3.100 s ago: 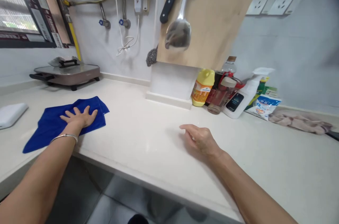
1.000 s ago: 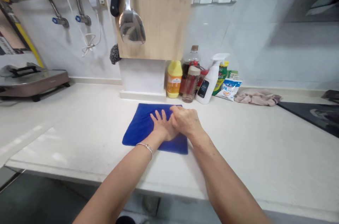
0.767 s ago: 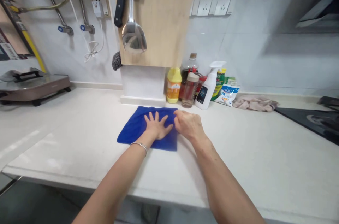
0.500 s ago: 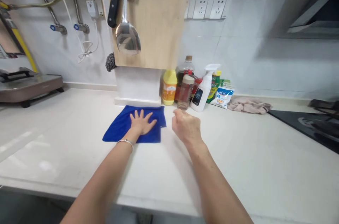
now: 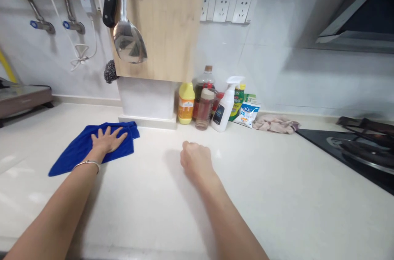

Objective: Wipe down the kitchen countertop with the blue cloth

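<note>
My left hand (image 5: 108, 141) lies flat with fingers spread on a blue cloth (image 5: 76, 147), pressing it to the white countertop (image 5: 147, 202). The cloth's left end comes to a point, and its right edge is folded over by the back ledge. A silver bracelet (image 5: 88, 163) circles my left wrist. To the right, apart from the cloth, my right hand (image 5: 197, 161) is closed in a fist just over the countertop, its shadow falling to the left. Nothing sticks out of the fist; its palm side is hidden.
Along the wall stand a yellow bottle (image 5: 186, 104), a brown-tinted jar (image 5: 204, 112), a white spray bottle (image 5: 226, 106) and a blue-white packet (image 5: 248, 114). A crumpled beige cloth (image 5: 275, 124) lies near the black stove (image 5: 320, 141). A spatula (image 5: 129, 42) hangs above.
My left hand has slid the blue cloth to the left along the countertop, stretching its left corner. My right fist has come slightly nearer to me. The view has turned a little right.
</note>
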